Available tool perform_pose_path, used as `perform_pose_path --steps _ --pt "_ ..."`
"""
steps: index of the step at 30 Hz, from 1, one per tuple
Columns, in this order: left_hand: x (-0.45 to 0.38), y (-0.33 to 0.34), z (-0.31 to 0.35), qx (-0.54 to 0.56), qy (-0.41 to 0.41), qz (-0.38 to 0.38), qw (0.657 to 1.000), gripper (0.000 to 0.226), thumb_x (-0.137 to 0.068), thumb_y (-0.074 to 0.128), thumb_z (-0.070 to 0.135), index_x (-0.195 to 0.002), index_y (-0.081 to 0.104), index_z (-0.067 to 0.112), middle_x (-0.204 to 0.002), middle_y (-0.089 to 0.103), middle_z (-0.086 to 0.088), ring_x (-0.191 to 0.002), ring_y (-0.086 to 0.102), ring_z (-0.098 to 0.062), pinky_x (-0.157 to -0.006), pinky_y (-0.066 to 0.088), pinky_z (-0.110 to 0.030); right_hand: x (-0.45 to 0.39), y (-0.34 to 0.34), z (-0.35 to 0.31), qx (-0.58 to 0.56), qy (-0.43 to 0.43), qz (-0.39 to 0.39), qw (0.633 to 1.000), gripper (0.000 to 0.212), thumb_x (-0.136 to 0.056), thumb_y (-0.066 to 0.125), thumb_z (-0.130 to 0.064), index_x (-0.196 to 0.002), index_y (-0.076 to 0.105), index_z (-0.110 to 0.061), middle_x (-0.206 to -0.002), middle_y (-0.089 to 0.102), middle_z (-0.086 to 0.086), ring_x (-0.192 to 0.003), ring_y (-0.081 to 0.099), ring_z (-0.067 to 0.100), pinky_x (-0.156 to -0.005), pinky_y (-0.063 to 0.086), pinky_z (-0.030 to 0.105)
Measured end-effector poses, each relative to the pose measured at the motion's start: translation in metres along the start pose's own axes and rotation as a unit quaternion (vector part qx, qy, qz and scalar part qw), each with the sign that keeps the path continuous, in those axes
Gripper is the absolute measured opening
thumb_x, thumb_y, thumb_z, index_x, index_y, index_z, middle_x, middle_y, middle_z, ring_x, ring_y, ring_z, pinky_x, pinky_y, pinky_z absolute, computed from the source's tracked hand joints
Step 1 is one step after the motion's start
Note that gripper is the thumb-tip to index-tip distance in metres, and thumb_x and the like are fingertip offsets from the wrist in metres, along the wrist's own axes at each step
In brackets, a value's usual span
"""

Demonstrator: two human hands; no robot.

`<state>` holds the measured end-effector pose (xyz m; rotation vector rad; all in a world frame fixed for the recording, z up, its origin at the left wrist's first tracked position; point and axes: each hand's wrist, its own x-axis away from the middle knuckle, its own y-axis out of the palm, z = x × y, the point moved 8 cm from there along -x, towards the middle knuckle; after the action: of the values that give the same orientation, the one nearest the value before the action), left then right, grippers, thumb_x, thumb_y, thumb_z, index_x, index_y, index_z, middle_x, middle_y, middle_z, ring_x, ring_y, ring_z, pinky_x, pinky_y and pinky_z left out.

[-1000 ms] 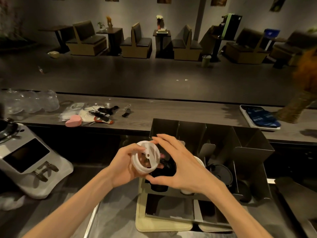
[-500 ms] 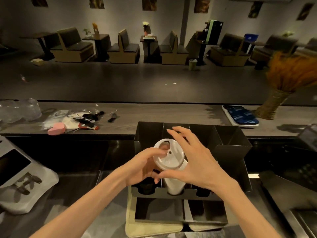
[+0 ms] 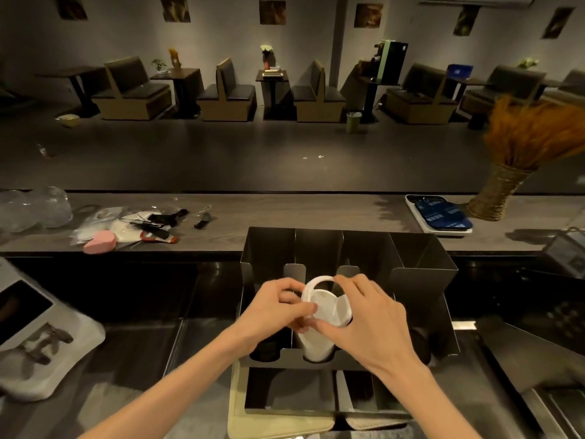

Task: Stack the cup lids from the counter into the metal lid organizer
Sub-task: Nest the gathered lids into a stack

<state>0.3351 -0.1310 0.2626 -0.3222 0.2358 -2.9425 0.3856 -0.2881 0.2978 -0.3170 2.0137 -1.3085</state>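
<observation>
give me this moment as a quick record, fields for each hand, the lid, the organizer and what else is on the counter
left hand: pinches the white lid at its left edge
right hand: grips the lid from the right
white lid: tilted, over the organizer's second slot from the left
metal lid organizer: dark, upright dividers, white stack in that slot
counter extras: pink sponge, woven vase
</observation>
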Motion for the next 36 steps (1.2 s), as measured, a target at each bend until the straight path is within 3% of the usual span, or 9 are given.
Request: perform_pose_path --steps 4,9,14,19,26,31,36 --pt "0.000 -0.007 -0.016 -0.068 0.025 0.088 0.994 0.030 -0.083 0.083 0.024 -0.110 0.070 0.020 -0.086 0.076 0.001 -0.074 0.075 -0.015 -0.073 0.064 -0.034 0.009 0.020 0.005 -0.005 0.047 -0.003 0.999 0.082 -0.072 0.048 -0.090 -0.119 0.066 -0.025 -0.102 0.064 -0.008 -0.085 0.063 0.009 -0.057 0.053 0.021" --pt "-0.002 -0.016 -0.022 -0.155 0.070 0.157 0.973 0.030 -0.083 0.082 0.030 -0.110 0.071 0.023 -0.098 0.067 0.008 -0.072 0.073 -0.005 -0.076 0.063 -0.027 0.010 0.041 0.006 -0.016 0.081 -0.053 0.995 0.080 -0.073 0.055 -0.090 -0.120 0.063 -0.027 -0.105 0.055 -0.008 -0.086 0.057 0.008 -0.060 0.051 0.020" --pt "-0.006 -0.014 -0.035 -0.111 0.038 0.141 0.983 0.026 -0.091 0.074 0.028 -0.116 0.072 0.021 -0.094 0.071 0.005 -0.074 0.073 -0.009 -0.069 0.064 -0.029 0.006 0.052 0.005 -0.004 0.102 -0.080 0.992 0.080 -0.076 0.057 -0.086 -0.130 0.058 -0.027 -0.120 0.053 -0.004 -0.102 0.058 0.012 -0.064 0.051 0.025" --pt "-0.004 -0.013 -0.036 -0.123 0.045 0.139 0.982 0.025 -0.094 0.070 0.031 -0.118 0.070 0.023 -0.090 0.071 0.004 -0.070 0.073 -0.012 -0.059 0.058 -0.020 0.004 0.052 0.005 -0.022 0.116 -0.103 0.988 0.078 -0.078 0.056 -0.084 -0.131 0.056 -0.028 -0.116 0.047 -0.005 -0.088 0.057 0.010 -0.062 0.048 0.023" --pt "-0.009 -0.014 -0.047 -0.079 0.011 0.110 0.991 0.033 -0.097 0.065 0.034 -0.128 0.068 0.024 -0.085 0.074 -0.003 -0.060 0.070 -0.016 -0.053 0.053 -0.022 -0.005 0.054 0.000 -0.030 0.102 -0.148 0.983 0.079 -0.082 0.056 -0.082 -0.135 0.054 -0.025 -0.124 0.045 -0.002 -0.095 0.058 0.011 -0.073 0.047 0.020" --pt "-0.011 -0.014 -0.040 -0.114 0.015 0.106 0.988 0.028 -0.098 0.064 0.034 -0.124 0.071 0.028 -0.072 0.073 0.000 -0.048 0.059 -0.013 -0.059 0.055 -0.021 -0.008 0.059 0.010 -0.071 0.087 -0.201 0.973 0.076 -0.073 0.065 -0.082 -0.129 0.057 -0.031 -0.115 0.042 -0.008 -0.093 0.056 0.010 -0.073 0.048 0.022" --pt "-0.015 -0.017 -0.047 -0.071 -0.029 0.089 0.993 0.032 -0.096 0.067 0.029 -0.127 0.069 0.021 -0.071 0.072 -0.002 -0.044 0.054 -0.013 -0.046 0.042 -0.015 -0.002 0.060 0.006 -0.062 0.086 -0.209 0.972 0.075 -0.078 0.072 -0.070 -0.136 0.053 -0.027 -0.118 0.037 -0.007 -0.087 0.051 0.010 -0.072 0.041 0.022"
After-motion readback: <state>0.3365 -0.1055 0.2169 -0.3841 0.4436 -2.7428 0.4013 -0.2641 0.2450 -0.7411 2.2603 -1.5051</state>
